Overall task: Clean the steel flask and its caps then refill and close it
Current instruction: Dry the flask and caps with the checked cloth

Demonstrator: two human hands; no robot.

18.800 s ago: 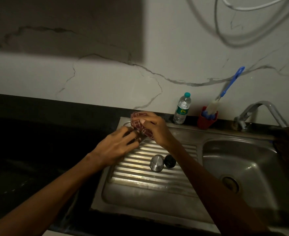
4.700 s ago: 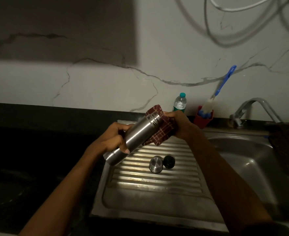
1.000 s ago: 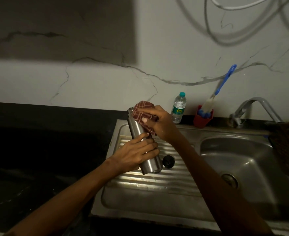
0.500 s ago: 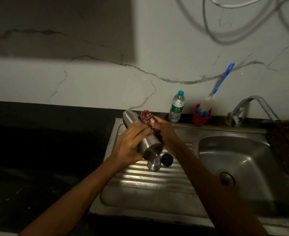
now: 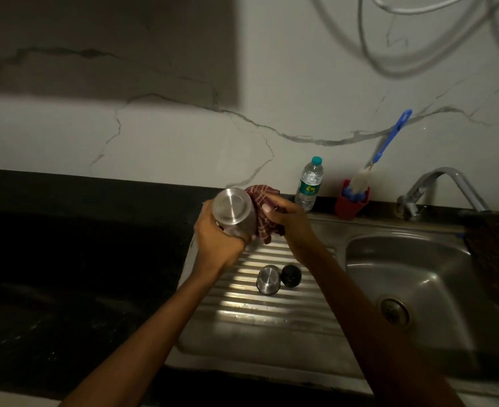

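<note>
Marble-veined wall panelling (image 5: 160, 136) backs a dark countertop (image 5: 75, 259) and a stainless-steel sink unit (image 5: 257, 327), dimly lit, with a ridged drainboard on its left part and a basin (image 5: 413, 292) on its right. Over the far end of the drainboard my left hand (image 5: 217, 242) grips the steel flask (image 5: 234, 211) round its body, fingers curled about it; the flask is tilted so that its flat round base faces the camera. My right hand (image 5: 289, 220) presses a maroon checked cloth (image 5: 262, 214) against the flask's side, thumb and fingers bunching the fabric. On the drainboard, nearer than the hands, lie the steel cap (image 5: 268, 279) and the black inner cap (image 5: 291, 275), just beside each other. Against the wall stands a clear plastic water bottle (image 5: 309, 183) with a teal lid; its green label bears a pale symbol, but no writing can be read. To its right a red cup (image 5: 351, 205) holds a bottle brush (image 5: 385, 148) with a blue handle, leaning against the wall. A chrome tap (image 5: 442, 186) arches over the basin, whose drain (image 5: 394, 311) is visible. Grey cables (image 5: 389, 63) loop across the upper wall.
</note>
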